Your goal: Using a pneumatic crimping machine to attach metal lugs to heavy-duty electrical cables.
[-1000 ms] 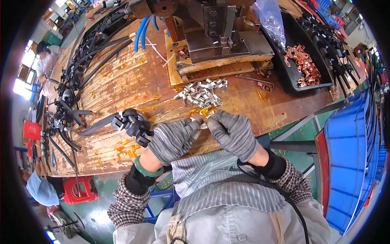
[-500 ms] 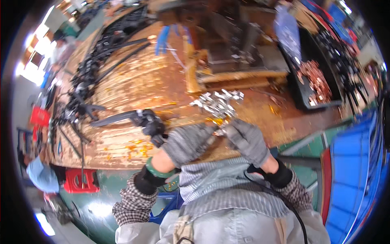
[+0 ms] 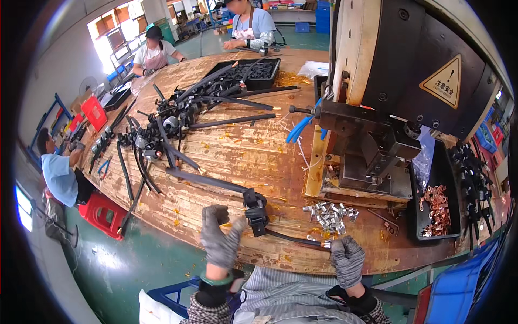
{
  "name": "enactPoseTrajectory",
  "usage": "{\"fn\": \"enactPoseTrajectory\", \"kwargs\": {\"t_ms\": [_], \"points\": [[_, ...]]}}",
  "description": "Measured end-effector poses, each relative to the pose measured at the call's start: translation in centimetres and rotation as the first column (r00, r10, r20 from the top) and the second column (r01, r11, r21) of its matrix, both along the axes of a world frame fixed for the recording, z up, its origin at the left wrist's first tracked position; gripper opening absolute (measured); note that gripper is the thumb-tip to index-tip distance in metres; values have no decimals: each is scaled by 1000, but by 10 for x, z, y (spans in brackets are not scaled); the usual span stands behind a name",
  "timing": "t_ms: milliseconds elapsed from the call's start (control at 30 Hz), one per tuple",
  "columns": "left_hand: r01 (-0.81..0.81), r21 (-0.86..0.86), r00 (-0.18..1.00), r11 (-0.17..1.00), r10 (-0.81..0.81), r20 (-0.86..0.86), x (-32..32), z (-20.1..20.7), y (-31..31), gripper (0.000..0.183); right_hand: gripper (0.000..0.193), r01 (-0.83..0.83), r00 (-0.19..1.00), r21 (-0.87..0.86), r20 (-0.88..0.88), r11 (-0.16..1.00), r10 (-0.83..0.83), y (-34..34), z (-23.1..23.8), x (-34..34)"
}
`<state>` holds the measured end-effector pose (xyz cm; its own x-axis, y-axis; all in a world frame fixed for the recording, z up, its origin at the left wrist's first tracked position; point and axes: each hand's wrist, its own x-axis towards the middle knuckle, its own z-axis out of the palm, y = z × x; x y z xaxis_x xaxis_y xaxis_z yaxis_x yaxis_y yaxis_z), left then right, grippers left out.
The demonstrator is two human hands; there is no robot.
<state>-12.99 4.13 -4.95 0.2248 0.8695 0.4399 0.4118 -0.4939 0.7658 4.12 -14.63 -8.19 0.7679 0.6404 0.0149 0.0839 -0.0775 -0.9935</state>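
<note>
On the wooden table, a black cable with a clamp-like black fitting (image 3: 255, 211) around its middle lies between my hands. The thicker sleeved length runs off to the left; a thinner black lead (image 3: 294, 236) reaches right to a bare, coppery end (image 3: 325, 244). My left hand (image 3: 218, 235), in a grey glove, is open beside the fitting, thumb and fingers apart. My right hand (image 3: 347, 260), gloved too, has its fingers closed right at the lead's end; what they pinch is hidden. Just beyond lies a pile of small silver terminals (image 3: 332, 217).
A dark press (image 3: 372, 146) stands at the right behind the terminals. Right of it, a black tray (image 3: 436, 216) holds copper lugs. Cable assemblies (image 3: 167, 127) lie heaped at left, near another black tray (image 3: 264, 81). Several people sit around the table. A blue crate (image 3: 456, 291) stands lower right.
The view has tilted up, showing more of the table and press. My hands, earlier close together by the silver terminals, have moved apart; the left has moved away leftward.
</note>
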Motion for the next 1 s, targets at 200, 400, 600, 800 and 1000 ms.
{"fn": "enactPoseTrajectory", "kwargs": {"t_ms": [200, 400, 600, 800, 1000], "points": [[252, -502, 968, 827, -217, 128, 10, -47, 34, 56, 20, -3, 994, -76, 109, 997, 12, -1, -5, 5], [443, -469, 896, 764, -385, 220, 16, -44, 23, 60, 21, -48, 998, -78, -37, 996, 45, -14, -7, 3], [642, -548, 703, 537, -127, 699, 26, 5, -20, 58, 24, -82, 996, -27, 22, 996, 83, -23, 18, 4], [503, -147, 747, 852, -343, 570, 33, 42, -54, 61, 9, -92, 843, 46, 535, 995, 53, -35, 61, 34], [613, 50, 696, 789, -568, 439, 53, 40, -45, 67, 20, -45, 999, 155, 18, 987, 43, -33, 56, 48]]}}
